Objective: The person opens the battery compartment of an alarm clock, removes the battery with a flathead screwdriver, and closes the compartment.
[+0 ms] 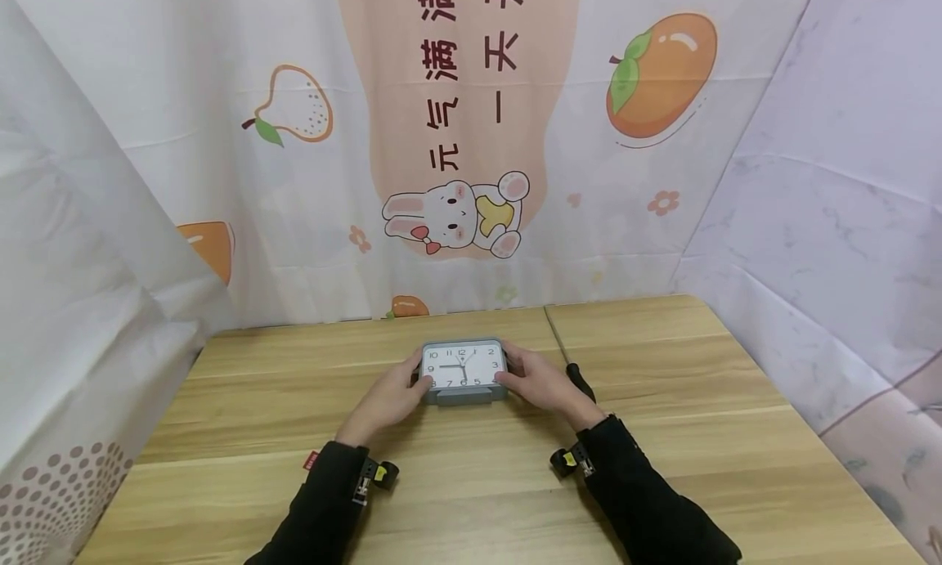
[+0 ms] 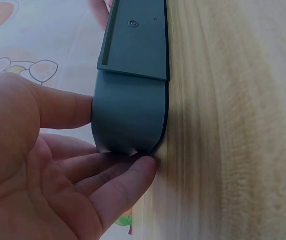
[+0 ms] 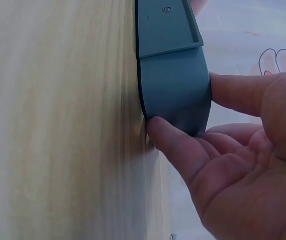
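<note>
A grey-blue rectangular alarm clock (image 1: pixel 462 364) with a white dial lies face up at the table's far middle. My left hand (image 1: pixel 390 397) grips its left end, the thumb on the front rim and the fingers around the side. On the opposite end, my right hand (image 1: pixel 540 383) holds it the same way. Both wrist views show the clock's curved bottom side (image 2: pixel 130 110) and a raised foot panel (image 3: pixel 167 30) with a screw. The back faces the wood, against it or very close; the fingertips reach its lower edge. The clock's back is hidden.
A screwdriver (image 1: pixel 580 380) with a black handle lies right of the clock, its shaft pointing to the far edge; my right forearm is close to the handle. The wooden table (image 1: pixel 471 491) meets a printed curtain (image 1: pixel 294 213) behind. A small red tag (image 1: pixel 311 460) shows beside the left sleeve.
</note>
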